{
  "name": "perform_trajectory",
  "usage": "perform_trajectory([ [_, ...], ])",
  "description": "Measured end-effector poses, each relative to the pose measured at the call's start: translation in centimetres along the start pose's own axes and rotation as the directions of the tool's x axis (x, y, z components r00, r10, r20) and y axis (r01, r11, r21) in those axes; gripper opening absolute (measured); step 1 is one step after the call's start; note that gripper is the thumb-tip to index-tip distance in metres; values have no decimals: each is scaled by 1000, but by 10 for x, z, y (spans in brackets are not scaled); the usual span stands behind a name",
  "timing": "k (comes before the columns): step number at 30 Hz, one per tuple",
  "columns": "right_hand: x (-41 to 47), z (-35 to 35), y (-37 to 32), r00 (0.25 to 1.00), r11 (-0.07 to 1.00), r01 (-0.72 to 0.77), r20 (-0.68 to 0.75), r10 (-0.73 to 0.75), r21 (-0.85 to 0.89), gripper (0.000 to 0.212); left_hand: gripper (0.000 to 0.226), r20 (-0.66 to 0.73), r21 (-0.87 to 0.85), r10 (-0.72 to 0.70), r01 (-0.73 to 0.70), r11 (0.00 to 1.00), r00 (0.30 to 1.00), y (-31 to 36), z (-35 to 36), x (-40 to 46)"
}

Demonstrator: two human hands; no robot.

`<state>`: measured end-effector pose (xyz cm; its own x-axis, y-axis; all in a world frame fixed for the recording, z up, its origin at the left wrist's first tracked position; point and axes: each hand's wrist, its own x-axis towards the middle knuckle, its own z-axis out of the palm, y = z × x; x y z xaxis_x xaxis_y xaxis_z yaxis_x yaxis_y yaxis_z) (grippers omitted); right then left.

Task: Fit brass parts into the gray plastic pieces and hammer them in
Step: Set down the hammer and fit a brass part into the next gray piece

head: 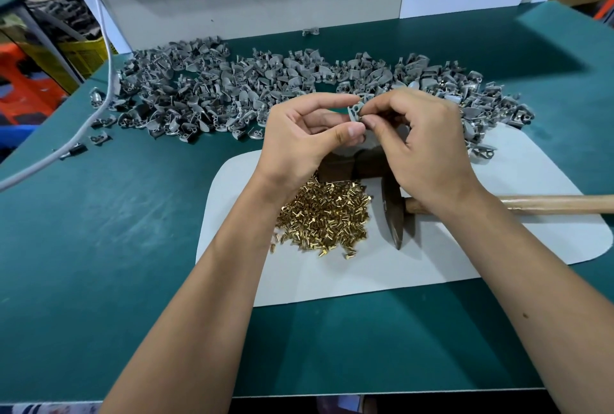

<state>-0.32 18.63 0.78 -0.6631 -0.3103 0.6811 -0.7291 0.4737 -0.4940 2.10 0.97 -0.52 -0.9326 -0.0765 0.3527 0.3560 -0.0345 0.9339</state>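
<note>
Centrally, just above the middle of the frame, two bare hands meet over a green work table [116,231]. The left hand [305,138] pinches a small gray plastic piece [355,113] between thumb and forefinger, holding it up off the table. The right hand [418,144] has its fingertips closed together against the same piece; whether they hold a brass part is too small to tell.

Below the hands, on a pale gray mat [432,267] in the centre right of the frame, lies a heap of small brass parts [324,217]. Just to its right rests a hammer [393,214], its dark metal head beside the brass heap and its wooden handle running off the right edge, under the right wrist.

Across the upper half of the frame, a wide band of loose gray plastic pieces [206,91] spreads from left to right over the table. A white cable [103,58] trails down the upper left.
</note>
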Motion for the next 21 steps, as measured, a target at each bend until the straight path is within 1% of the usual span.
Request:
perform_trajectory([
  [6, -1, -2, 0, 999, 997, 54, 5, -54, -51, 10, 32, 1, 6, 3, -3, 1000, 1000, 4, 0, -1],
  [12, -2, -5, 0, 998, 997, 69, -9, -69, -31, 7, 33, 19, 27, 15, -16, 1000, 1000, 7, 0, -2],
  [18, -3, -6, 0, 1000, 1000, 20, 8, -20, -23, 6, 34, 21, 49, 23, -24, 999, 1000, 7, 3, -5],
  [21, -2, -7, 2, 998, 1000, 19, 56, -18, -15, 7, 33, 30, 62, 13, -15, 998, 999, 5, 3, -5],
])
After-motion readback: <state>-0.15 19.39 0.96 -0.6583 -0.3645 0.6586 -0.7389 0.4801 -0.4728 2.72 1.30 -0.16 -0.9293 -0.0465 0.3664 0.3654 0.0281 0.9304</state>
